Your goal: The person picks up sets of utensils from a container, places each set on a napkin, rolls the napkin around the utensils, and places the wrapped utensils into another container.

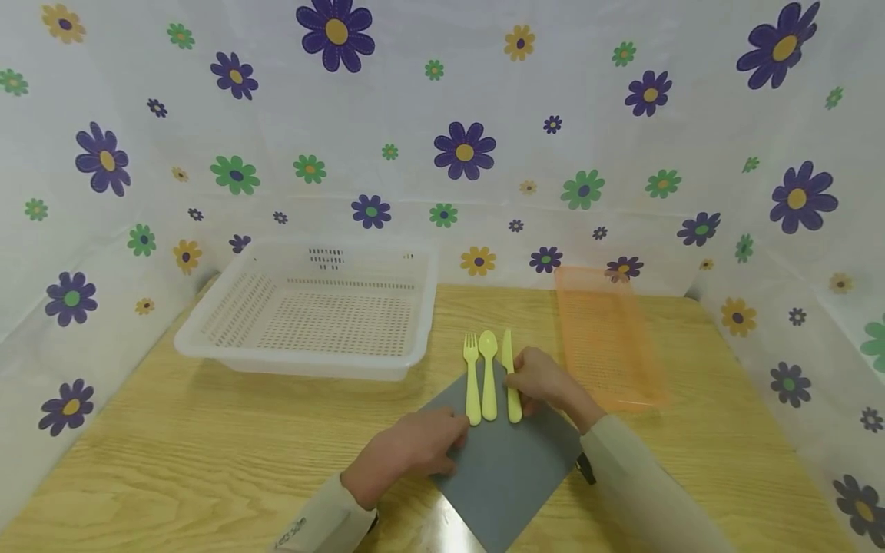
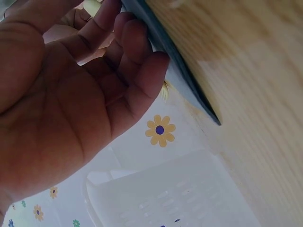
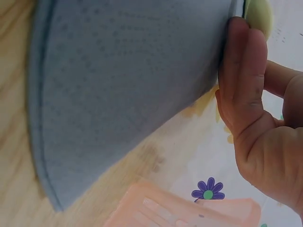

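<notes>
A yellow fork [image 1: 472, 380], spoon [image 1: 488, 376] and table knife [image 1: 514, 403] lie side by side, handles toward me, over the far corner of a grey placemat [image 1: 505, 468]. My right hand [image 1: 546, 380] pinches the knife about mid-length, a fingertip lying across it. In the right wrist view its other fingers [image 3: 244, 71] rest along the mat's edge. My left hand [image 1: 422, 442] is at the near-left edge of the mat, fingertips beside the end of the fork's handle. Bent fingers [image 2: 137, 80] touch the mat edge in the left wrist view.
A white perforated basket [image 1: 325, 361] stands at the back left of the wooden table [image 1: 207, 445]. An orange perforated tray [image 1: 608, 346] lies to the right, beyond my right forearm. A flower-printed sheet [image 1: 401, 100] hangs around the back and sides.
</notes>
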{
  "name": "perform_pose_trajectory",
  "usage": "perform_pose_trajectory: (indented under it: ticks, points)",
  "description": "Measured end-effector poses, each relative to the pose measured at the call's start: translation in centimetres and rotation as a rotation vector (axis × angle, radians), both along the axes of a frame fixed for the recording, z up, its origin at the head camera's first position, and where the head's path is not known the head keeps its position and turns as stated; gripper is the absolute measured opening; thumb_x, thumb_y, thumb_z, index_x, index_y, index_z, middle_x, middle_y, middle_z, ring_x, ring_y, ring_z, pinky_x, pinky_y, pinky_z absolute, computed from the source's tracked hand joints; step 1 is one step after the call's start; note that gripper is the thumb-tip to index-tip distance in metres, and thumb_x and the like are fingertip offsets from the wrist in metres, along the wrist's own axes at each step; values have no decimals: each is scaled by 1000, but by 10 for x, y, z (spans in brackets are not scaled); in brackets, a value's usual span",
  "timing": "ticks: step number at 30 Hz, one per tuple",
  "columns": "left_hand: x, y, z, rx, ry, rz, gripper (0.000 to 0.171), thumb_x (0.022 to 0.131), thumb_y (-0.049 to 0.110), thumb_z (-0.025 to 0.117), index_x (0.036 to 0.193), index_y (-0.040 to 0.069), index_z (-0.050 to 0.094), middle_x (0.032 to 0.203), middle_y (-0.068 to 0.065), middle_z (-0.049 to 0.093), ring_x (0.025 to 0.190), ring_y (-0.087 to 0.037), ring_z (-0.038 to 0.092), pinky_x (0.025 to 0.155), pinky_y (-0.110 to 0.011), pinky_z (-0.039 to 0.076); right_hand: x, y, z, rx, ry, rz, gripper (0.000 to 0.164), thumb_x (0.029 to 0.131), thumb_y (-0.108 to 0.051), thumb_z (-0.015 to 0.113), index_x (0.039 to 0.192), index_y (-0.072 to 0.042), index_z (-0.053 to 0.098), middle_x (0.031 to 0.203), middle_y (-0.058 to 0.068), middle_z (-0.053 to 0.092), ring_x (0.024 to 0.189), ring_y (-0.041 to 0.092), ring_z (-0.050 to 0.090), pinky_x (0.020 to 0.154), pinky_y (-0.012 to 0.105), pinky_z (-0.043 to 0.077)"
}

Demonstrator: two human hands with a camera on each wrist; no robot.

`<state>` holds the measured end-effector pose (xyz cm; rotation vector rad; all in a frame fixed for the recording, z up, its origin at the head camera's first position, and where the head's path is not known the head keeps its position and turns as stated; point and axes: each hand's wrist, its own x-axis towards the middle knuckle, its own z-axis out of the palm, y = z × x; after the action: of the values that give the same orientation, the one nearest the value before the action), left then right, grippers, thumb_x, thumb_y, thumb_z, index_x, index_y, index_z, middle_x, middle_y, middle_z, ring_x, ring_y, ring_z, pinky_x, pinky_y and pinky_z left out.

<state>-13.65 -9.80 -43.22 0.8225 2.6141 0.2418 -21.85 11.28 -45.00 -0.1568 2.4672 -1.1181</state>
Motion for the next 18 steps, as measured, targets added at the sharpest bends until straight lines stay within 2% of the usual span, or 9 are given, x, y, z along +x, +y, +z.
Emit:
perform_pose_trajectory:
  ticks: [7,11,15,18]
  points:
    - [0,0,1,1,-3,6,26,81,17,81,93,15,58,87,3,51,74,-10,48,65,-26,45,-3,-4,-2,41,10,-17,22,91,-4,60,71,-5,53,55,9,60,40,15,60,42,30,51]
    - [0,-1,1,8,11,-1,26,80,16,81,91,14,57,86,4,50,73,-10,47,64,-26,44,-4,-5,-4,40,24,-28,9,92,-4,60,88,4,57,60,13,62,41,16,61,41,30,51]
    - [0,-1,0,14,17,-6,26,80,15,81,90,15,57,85,4,50,71,-10,47,63,-26,44,-5,-6,-6,33,26,-34,30,94,-6,61,116,11,51,66,14,62,42,17,61,41,30,51]
    - [-1,-1,0,18,16,-5,26,80,15,81,91,14,58,85,3,51,72,-10,47,64,-26,44,-6,-6,-6,32,20,-42,39,95,-8,61,125,11,47,67,14,62,43,16,61,42,30,51]
